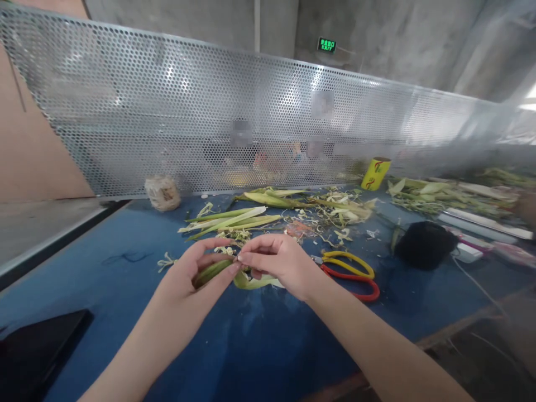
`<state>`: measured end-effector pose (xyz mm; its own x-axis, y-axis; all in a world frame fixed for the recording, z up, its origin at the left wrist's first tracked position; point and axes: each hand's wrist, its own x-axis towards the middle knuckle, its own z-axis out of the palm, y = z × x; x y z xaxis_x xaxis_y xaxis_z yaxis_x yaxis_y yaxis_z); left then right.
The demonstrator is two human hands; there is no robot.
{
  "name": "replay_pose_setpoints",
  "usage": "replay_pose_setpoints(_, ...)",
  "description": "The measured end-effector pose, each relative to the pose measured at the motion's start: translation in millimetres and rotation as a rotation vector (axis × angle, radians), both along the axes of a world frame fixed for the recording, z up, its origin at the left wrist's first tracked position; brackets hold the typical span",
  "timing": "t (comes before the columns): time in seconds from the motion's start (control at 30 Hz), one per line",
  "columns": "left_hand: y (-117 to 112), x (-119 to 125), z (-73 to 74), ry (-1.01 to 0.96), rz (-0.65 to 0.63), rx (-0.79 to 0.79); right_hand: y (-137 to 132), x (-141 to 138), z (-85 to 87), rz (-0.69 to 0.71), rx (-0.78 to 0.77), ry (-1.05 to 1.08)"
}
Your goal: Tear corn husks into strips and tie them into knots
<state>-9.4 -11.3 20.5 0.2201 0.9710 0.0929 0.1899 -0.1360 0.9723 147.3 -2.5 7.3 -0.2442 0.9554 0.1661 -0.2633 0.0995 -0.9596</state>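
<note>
My left hand [184, 287] is closed around a folded bundle of green corn husk [213, 271], with thumb and fingertips gripping its end. At that same end, my right hand [280, 263] pinches with thumb and forefinger; what lies between those fingertips is too small to make out. A pale green husk strip [255, 282] hangs or lies just below the right fingers. Scissors [352, 272] with one yellow and one red handle lie on the table right of my right hand, blades partly hidden.
Corn husk leaves [234, 219] and scraps lie behind my hands on the blue table [234, 346]. A perforated metal panel [188, 111] borders the back. Around stand a twine roll [162, 194], a yellow can [376, 173], black yarn [427, 244] and a dark flat object [42, 346].
</note>
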Motion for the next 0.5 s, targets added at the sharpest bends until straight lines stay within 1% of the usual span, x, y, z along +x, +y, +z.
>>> replay_pose_setpoints(0.1,-2,2,2.8,-0.020,0.051,0.027,-2,-4,-1.5,-0.013,0.005,0.091)
replay_pose_setpoints(0.17,-4,4,4.3,-0.072,0.095,0.027,-3,-6,-1.2,-0.035,0.017,0.109)
replay_pose_setpoints(0.27,-3,7,3.9,-0.202,0.124,-0.065,-5,-7,1.5,-0.099,0.077,0.048)
replay_pose_setpoints(0.37,0,8,0.1,-0.305,0.140,-0.149,-6,-9,2.4,-0.161,0.141,-0.002)
replay_pose_setpoints(0.43,2,8,-3.0,-0.351,0.127,-0.121,-7,-11,1.1,-0.173,0.156,0.016)
replay_pose_setpoints(0.5,2,7,-5.3,-0.401,0.091,-0.047,-7,-12,-0.2,-0.167,0.159,0.038)
